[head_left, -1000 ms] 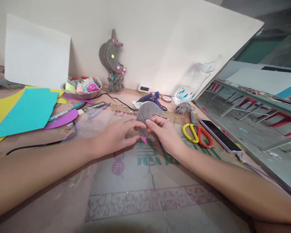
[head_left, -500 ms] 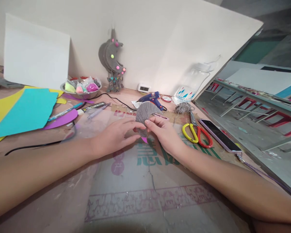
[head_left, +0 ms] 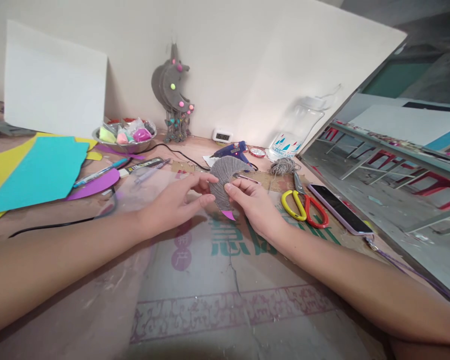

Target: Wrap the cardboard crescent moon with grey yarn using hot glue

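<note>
A crescent wound in grey yarn [head_left: 222, 182], with a bare purple tip [head_left: 228, 215] at its lower end, is held up over the middle of the table. My right hand [head_left: 253, 200] pinches its inner edge between thumb and fingers. At the outer left edge is my left hand [head_left: 183, 200], thumb and index finger apart, the index fingertip at the crescent's rim. Some left fingers are partly hidden. Behind the crescent lies a blue glue gun [head_left: 232, 149]. A grey yarn bundle [head_left: 284, 166] and scissors [head_left: 303, 205] with yellow and red handles lie to the right.
A phone [head_left: 339, 209] lies near the right table edge. At left are turquoise sheet [head_left: 41, 172], purple pieces [head_left: 97, 184], pens and a metal bowl [head_left: 125, 146] of bagged clay. A jar [head_left: 298, 130], small clock [head_left: 222, 135] and decorated grey moon hanging [head_left: 173, 87] stand behind.
My left fingers have drawn back from the front of the crescent to its left edge, with thumb and index wider apart. The purple tip has shifted slightly right.
</note>
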Demonstrator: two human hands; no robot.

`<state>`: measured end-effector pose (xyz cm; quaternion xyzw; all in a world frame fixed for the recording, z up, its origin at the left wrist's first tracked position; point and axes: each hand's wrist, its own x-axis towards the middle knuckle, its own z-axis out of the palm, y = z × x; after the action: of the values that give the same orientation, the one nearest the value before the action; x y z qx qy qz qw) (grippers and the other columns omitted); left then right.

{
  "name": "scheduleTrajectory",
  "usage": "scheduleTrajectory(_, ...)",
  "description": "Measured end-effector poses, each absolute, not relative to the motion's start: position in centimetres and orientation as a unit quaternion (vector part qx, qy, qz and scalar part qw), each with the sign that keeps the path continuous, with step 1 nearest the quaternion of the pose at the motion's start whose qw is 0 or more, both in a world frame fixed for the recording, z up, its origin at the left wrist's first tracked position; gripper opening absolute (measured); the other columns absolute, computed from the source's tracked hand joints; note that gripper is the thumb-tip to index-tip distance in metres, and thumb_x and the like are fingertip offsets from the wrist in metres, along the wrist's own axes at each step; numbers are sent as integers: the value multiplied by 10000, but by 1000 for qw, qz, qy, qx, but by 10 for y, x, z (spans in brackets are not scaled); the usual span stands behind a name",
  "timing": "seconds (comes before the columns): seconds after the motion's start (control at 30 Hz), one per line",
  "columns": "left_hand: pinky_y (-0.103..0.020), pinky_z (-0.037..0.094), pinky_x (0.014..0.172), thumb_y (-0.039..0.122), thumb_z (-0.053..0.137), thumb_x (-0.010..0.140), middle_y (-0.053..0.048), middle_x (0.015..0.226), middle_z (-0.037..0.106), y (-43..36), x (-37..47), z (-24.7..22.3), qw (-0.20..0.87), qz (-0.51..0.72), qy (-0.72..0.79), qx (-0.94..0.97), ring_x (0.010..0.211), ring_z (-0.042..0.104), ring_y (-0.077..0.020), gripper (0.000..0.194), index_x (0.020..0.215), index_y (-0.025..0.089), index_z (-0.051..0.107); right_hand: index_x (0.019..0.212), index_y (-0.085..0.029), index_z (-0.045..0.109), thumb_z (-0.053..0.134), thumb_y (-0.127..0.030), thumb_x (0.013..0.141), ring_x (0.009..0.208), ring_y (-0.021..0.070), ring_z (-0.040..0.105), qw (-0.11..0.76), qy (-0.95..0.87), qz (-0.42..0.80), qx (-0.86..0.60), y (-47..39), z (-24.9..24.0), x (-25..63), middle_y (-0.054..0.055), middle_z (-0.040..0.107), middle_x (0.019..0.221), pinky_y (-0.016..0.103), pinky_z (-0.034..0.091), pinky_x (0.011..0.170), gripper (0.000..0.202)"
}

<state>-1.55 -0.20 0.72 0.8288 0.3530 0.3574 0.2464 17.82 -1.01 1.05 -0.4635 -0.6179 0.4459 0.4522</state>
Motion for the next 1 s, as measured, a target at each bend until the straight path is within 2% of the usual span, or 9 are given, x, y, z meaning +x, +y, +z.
scheduleTrajectory(0.13, -282, 466, 755, 304, 497, 848, -16, 898, 594, 3, -13, 5, 310, 365, 371, 796, 846, 569, -150, 259, 1083, 200, 527, 715, -173, 564, 592, -364, 795, 533, 74, 429, 424, -643, 428, -473, -12, 11, 177, -34, 505, 618, 219, 362, 527, 209)
scheduleTrajectory(0.27, -251, 440, 668, 240, 463, 854, -4, 853, 571, 5, -12, 6, 355, 401, 380, 754, 788, 567, -134, 158, 1001, 201, 506, 867, -175, 633, 557, -336, 822, 756, 124, 553, 414, -692, 375, -458, -10, 14, 180, 20, 624, 827, 258, 434, 703, 184)
scheduleTrajectory(0.37, -246, 419, 627, 246, 447, 860, -5, 832, 551, 7, -13, 5, 383, 422, 387, 725, 770, 575, -139, 111, 957, 204, 481, 961, -183, 638, 544, -347, 835, 890, 155, 571, 387, -721, 350, -455, -8, 14, 183, 46, 649, 969, 290, 442, 785, 227)
scheduleTrajectory(0.53, -250, 418, 617, 267, 457, 854, -12, 857, 552, 11, -15, 2, 391, 441, 391, 706, 763, 578, -146, 123, 961, 209, 476, 1018, -183, 596, 590, -369, 801, 725, 121, 556, 359, -707, 394, -464, -8, 9, 185, 45, 637, 934, 257, 444, 616, 286)
scheduleTrajectory(0.7, -252, 429, 657, 252, 462, 850, 0, 839, 537, 14, -15, 1, 375, 447, 391, 712, 753, 544, -129, 117, 954, 203, 481, 1062, -212, 546, 598, -345, 789, 520, 59, 460, 357, -667, 472, -452, -9, 7, 184, 13, 609, 870, 194, 348, 409, 308)
scheduleTrajectory(0.8, -247, 423, 658, 243, 466, 845, 8, 822, 519, 14, -15, 1, 364, 450, 397, 712, 728, 520, -118, 110, 944, 199, 484, 1051, -219, 523, 610, -311, 779, 469, 38, 418, 349, -662, 493, -443, -9, 6, 183, -18, 579, 805, 182, 348, 395, 300)
scheduleTrajectory(1.0, -241, 417, 633, 244, 462, 845, 13, 831, 504, 12, -15, 4, 380, 445, 406, 702, 712, 506, -108, 103, 936, 198, 476, 957, -181, 538, 626, -296, 757, 506, 57, 423, 348, -667, 475, -457, -7, 7, 183, -50, 492, 659, 185, 368, 430, 247)
